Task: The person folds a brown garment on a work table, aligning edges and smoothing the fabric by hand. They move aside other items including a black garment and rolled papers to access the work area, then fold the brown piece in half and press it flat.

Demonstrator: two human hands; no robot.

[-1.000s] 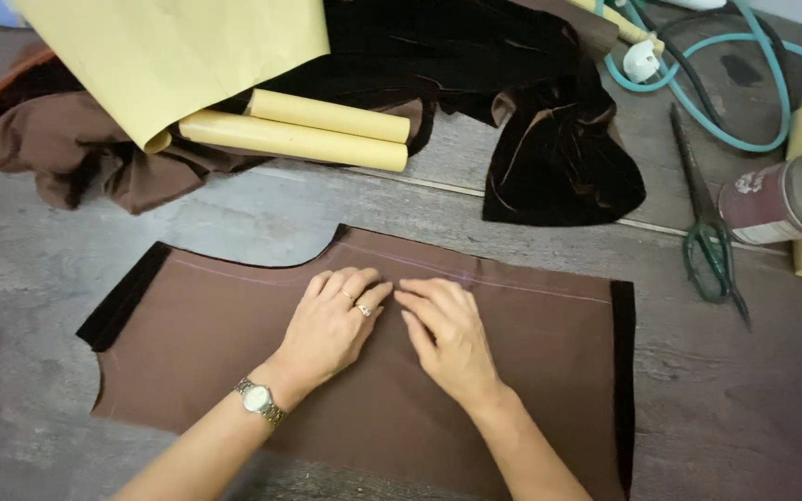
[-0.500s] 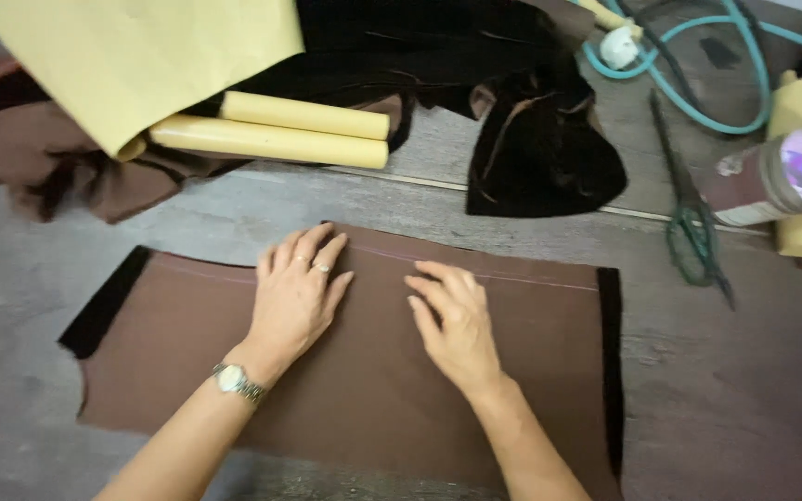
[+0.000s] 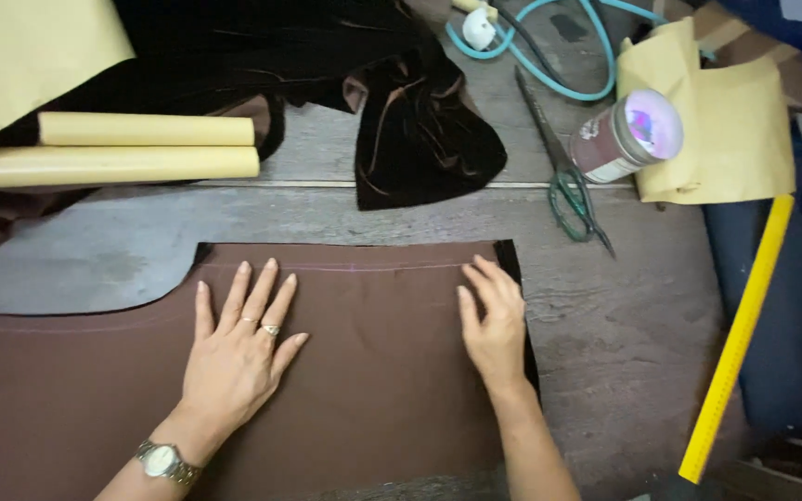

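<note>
Pressing flat on the brown fabric piece (image 3: 364, 371), left hand (image 3: 234, 357) and right hand (image 3: 494, 325) lie open, gripping nothing.

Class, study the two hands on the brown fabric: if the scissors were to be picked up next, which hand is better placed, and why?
Probably the right hand. It rests at the right edge of the brown fabric, nearest the scissors lying beyond it on the table. The left hand lies flat farther left.
</note>
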